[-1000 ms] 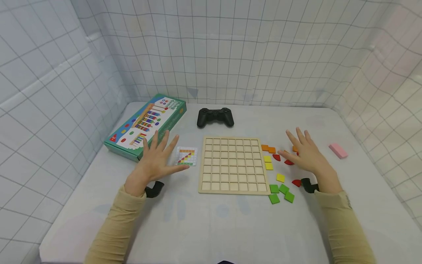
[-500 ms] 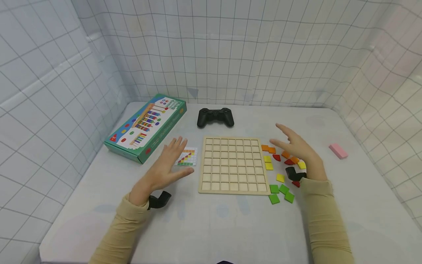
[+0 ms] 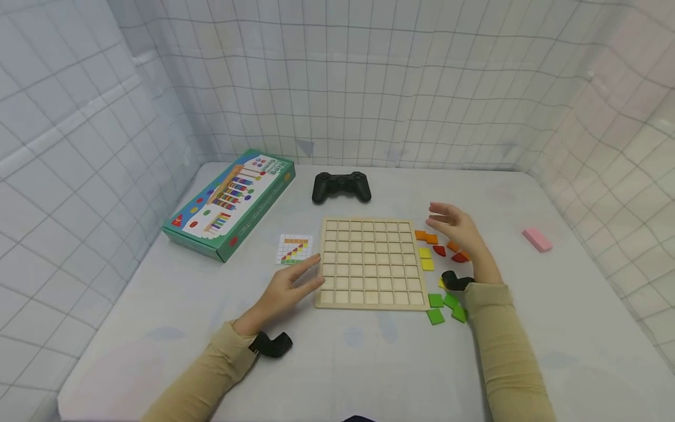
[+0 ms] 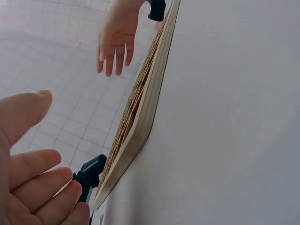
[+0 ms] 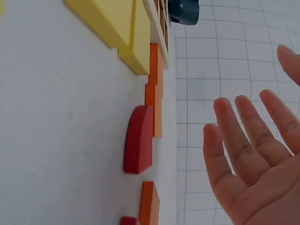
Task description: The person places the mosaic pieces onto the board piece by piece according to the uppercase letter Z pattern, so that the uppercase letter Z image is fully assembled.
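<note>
A pale wooden grid board (image 3: 372, 264) lies flat mid-table. My left hand (image 3: 285, 290) is at its left edge, fingers extended and nothing held; in the left wrist view the fingers look apart from the wood. My right hand (image 3: 457, 225) hovers beyond the board's right side with loosely bent fingers, holding nothing. Below and around it are orange tiles (image 3: 432, 239), red rounded pieces (image 3: 439, 251), yellow tiles (image 3: 427, 264) and green tiles (image 3: 435, 317). The right wrist and its black mount hide some pieces. A small card (image 3: 294, 249) with a coloured grid pattern lies left of the board.
Behind the board sits a black game controller (image 3: 341, 187). A green game box (image 3: 229, 205) lies slanted at the back left. Far to the right is a pink block (image 3: 537, 240). Grid-patterned sheeting (image 3: 369, 88) encloses the back and sides.
My left hand has moved right and nearer, from beside the box to the board's edge. My right hand has moved left, its spread fingers now bent. The pieces stay put; the view shifts slightly.
</note>
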`<state>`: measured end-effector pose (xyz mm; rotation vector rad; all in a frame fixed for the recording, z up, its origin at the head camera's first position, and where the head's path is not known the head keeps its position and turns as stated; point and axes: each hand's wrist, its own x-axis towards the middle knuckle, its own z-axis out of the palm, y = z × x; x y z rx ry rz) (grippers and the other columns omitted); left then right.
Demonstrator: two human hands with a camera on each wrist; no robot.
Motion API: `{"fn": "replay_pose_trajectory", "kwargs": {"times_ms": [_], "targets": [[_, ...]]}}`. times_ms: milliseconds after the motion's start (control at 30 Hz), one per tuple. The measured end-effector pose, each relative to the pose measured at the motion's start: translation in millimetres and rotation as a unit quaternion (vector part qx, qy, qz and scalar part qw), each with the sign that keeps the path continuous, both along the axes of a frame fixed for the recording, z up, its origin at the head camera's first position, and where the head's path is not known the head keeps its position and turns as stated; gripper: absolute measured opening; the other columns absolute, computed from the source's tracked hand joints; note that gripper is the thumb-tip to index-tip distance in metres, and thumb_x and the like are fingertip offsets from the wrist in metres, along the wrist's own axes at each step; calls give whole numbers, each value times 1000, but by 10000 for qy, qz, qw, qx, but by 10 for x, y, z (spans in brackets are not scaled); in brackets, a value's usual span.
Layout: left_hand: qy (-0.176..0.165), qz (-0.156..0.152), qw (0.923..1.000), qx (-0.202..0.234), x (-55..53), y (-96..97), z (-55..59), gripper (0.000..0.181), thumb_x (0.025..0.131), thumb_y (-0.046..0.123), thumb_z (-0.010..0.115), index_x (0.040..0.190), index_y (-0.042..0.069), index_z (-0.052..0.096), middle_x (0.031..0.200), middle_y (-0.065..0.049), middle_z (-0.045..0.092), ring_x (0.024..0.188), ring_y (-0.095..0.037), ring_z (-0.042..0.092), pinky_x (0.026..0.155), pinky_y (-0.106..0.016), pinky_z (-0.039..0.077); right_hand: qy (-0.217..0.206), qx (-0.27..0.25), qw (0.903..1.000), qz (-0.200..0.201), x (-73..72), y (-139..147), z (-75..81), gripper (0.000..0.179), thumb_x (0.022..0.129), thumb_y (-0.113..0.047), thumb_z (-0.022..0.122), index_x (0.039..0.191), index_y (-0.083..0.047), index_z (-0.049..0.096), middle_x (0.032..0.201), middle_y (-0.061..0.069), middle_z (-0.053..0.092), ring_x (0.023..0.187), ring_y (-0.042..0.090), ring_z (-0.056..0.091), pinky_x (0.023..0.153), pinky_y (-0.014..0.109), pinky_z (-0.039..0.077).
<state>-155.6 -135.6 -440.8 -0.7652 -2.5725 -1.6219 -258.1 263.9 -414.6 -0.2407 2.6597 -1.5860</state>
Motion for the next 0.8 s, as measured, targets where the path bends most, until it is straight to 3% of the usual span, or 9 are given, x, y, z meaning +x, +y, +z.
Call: {"fn": "replay_pose_trajectory", "kwargs": {"times_ms": [100,233,300,500,800], "targets": [[-65,-11,9999,-122,-31,-21,-107,56,88,27,68,134,1,51,141,-9,46,131,-21,40,107,-40,34,-10,165,9998,59,-18,-14,-43,66,89,-40,64,142,-8,41,138,14,46,121,32,49,97,50,43],[60,-190,9993,-321,-56,-35,-158,59,83,33,73,130,2,56,139,-7,48,130,-19,42,107,-36,34,-124,252,9996,40,-37,-8,-84,65,88,-41,64,141,-8,43,137,16,48,119,33,51,96,50,44],[266,-262,9971,-663,-62,-35,-174,61,81,37,74,128,3,58,138,-6,49,130,-17,42,107,-34,34,-266,245,9993,-1,-50,0,-115,65,88,-41,64,140,-8,44,136,16,48,119,32,51,96,49,44],[1196,-509,9741,-1850,-62,-24,-207,68,78,49,71,128,3,58,137,-7,49,131,-18,39,106,-37,35,-426,342,9985,66,-90,-4,-213,61,88,-38,65,138,-8,46,136,18,48,124,32,46,97,48,43],[1337,-533,9673,-2087,-39,-20,-167,64,76,49,74,121,4,64,132,-5,55,128,-18,44,104,-37,39,-292,623,9974,191,-100,-17,-305,59,87,-32,68,135,-5,49,133,19,50,119,34,48,99,48,41]]}}
